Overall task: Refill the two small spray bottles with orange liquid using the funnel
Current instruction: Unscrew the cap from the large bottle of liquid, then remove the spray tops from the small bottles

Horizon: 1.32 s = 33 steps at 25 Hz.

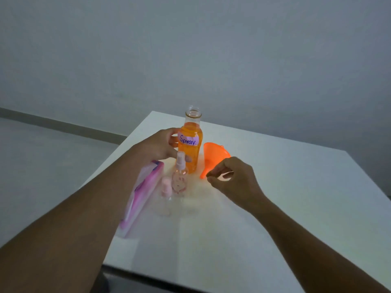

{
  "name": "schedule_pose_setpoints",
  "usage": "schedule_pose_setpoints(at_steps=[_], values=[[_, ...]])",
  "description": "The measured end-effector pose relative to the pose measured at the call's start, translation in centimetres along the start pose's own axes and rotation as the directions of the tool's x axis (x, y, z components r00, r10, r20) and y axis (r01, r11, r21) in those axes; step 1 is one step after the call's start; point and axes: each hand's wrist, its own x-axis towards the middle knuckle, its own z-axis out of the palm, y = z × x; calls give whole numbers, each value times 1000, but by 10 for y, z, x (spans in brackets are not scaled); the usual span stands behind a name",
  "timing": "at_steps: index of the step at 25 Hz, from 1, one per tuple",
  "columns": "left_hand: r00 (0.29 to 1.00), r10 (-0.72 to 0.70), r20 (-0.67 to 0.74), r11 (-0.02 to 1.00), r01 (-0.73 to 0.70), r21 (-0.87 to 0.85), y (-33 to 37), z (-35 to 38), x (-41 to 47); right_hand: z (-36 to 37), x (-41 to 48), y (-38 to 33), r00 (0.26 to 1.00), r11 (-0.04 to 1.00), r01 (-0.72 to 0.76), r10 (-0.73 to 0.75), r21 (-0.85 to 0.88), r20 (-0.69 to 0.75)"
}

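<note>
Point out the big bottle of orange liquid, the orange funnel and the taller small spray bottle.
Large clear bottle of orange liquid (190, 152): head view, on its body below the label.
Orange plastic funnel (214, 154): head view, on its cone.
Taller clear small spray bottle with pink top (179, 176): head view, on its body.

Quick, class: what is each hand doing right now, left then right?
Left hand: closed around the big orange bottle, holding it.
Right hand: fingertips pinched together beside the funnel; whether they hold anything cannot be told.
</note>
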Motion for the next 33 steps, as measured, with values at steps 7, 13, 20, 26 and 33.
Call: schedule_pose_setpoints(at_steps=[7, 13, 20, 26, 33], values=[[937, 2, -350, 999, -15, -35, -3, -19, -64, 37, -37, 27, 971, 971, -220, 227, 94, -71], [902, 110, -418, 993, -80, 89, -8, -1, -104, 36, -33, -18, 978, 997, -8, 25, 83, -207], [913, 188, -363, 958, -88, 274, -38, 16, -107, 41, 10, -62, 995, 993, 19, -30, 114, 98], [901, 215, -376, 956, -115, 270, -44, 19, -114, 19, 6, -65, 999, 995, 39, -39, 89, -9], [893, 322, -313, 943, -272, 194, 44, 35, -121, -52, -16, -90, 987, 983, 114, -96, 144, -126]])
